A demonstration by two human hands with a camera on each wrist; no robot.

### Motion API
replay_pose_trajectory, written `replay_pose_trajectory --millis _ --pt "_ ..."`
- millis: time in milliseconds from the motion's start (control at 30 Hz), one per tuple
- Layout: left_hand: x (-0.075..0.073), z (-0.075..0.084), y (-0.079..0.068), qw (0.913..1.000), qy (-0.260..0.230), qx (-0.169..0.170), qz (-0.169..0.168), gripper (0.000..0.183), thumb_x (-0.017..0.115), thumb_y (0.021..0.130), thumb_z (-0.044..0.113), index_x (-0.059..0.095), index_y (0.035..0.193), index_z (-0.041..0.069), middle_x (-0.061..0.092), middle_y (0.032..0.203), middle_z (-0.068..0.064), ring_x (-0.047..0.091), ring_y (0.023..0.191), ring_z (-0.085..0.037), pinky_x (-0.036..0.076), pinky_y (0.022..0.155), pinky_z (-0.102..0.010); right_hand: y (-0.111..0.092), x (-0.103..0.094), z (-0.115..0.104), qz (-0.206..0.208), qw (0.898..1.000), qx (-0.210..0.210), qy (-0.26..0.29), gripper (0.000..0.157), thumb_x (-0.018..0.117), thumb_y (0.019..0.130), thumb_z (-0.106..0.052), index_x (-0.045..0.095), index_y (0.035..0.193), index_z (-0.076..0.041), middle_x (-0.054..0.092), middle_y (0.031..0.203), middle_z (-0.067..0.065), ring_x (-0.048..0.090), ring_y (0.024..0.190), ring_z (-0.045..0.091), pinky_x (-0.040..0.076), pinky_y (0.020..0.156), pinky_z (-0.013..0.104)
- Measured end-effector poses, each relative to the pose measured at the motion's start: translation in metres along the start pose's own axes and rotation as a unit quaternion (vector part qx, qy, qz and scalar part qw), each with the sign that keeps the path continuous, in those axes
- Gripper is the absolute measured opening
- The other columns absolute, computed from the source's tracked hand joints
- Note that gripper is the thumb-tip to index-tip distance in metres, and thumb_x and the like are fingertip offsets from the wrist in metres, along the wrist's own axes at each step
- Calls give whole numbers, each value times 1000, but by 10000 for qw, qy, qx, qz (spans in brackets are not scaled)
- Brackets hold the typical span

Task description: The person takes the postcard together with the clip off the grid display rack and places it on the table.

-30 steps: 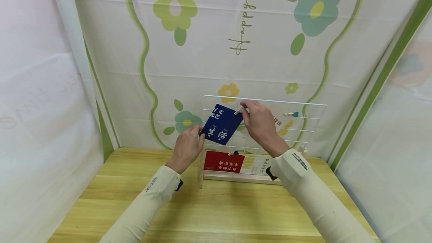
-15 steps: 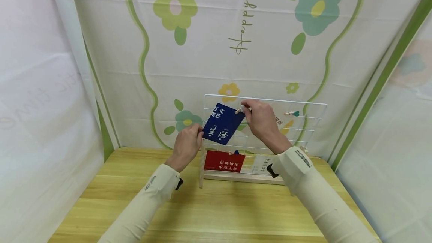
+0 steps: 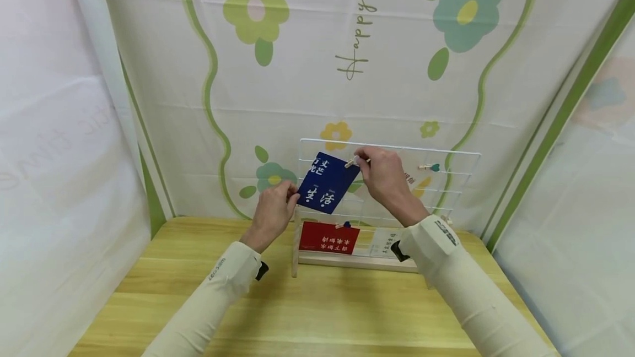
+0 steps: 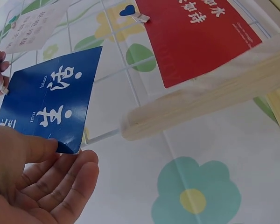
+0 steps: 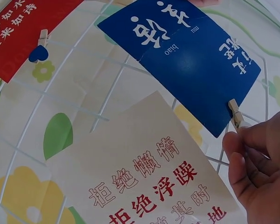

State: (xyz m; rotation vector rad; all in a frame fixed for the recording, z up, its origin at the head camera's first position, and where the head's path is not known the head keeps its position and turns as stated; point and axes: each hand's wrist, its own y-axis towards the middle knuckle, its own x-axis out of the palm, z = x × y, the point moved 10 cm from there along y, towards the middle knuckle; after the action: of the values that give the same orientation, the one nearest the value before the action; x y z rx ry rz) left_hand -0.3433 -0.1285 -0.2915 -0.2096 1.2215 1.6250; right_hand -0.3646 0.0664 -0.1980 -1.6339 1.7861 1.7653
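A blue card (image 3: pixel 327 183) with white characters is tilted in front of a white wire grid rack (image 3: pixel 397 146). My left hand (image 3: pixel 273 211) pinches its lower left corner, thumb on the printed face and fingers behind, as the left wrist view shows. At the card's upper right corner, my right hand (image 3: pixel 384 178) pinches a small wooden clothespin (image 5: pixel 236 115) between thumb and fingertips. The clothespin's jaws are at the card's edge. Below the blue card, a red card (image 3: pixel 329 237) is on the grid, with a blue-heart clothespin (image 3: pixel 344 225) at its top edge.
A white card with red characters (image 5: pixel 154 172) is on the grid beside the right hand. Another white card (image 3: pixel 383 241) is lower right. A teal-heart clothespin (image 3: pixel 429 167) is on the grid's upper right. The rack's wooden base (image 3: pixel 357 262) stands on a wooden table (image 3: pixel 317 313).
Both hands stay almost in place with the blue card and clothespin. The left hand and forearm have shifted very slightly left.
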Motion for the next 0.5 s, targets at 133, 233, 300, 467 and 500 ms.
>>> replay_pose_trajectory --millis 133,233,300,467,500 --pt "3 0 -1 9998 -192 -24 -94 6 68 90 3 65 96 0 74 89 -15 71 74 -22 59 64 -29 -2 0 2 -23 10000 25 -22 13 59 97 -6 71 99 -1 74 92 15 70 77 26 58 72 40" --pt "3 0 -1 9997 -250 -16 -49 5 67 91 2 66 96 0 74 90 -15 72 76 -23 60 66 -30 -3 -1 2 -7 10000 10 -70 12 60 96 -6 71 97 -2 74 90 15 70 76 26 57 72 40" --pt "2 0 -1 9996 -265 -7 9 5 68 90 1 67 95 0 74 90 -15 72 78 -24 60 67 -32 -2 -2 1 15 9999 -15 -98 12 60 96 -6 71 96 -2 74 90 14 70 76 27 57 72 40" --pt "-1 -3 -1 9996 -296 -10 18 4 69 89 2 67 93 0 74 90 -14 72 79 -25 60 69 -35 -3 -8 -2 188 9997 -87 -110 12 60 96 -6 71 96 0 74 89 15 69 75 27 57 71 40" --pt "-1 -4 -1 9995 -313 -28 -17 4 68 90 2 67 93 0 74 90 -14 72 79 -25 60 70 -35 -4 -11 -3 257 9995 -108 -111 12 60 96 -6 71 96 0 74 89 16 69 75 27 57 71 40"
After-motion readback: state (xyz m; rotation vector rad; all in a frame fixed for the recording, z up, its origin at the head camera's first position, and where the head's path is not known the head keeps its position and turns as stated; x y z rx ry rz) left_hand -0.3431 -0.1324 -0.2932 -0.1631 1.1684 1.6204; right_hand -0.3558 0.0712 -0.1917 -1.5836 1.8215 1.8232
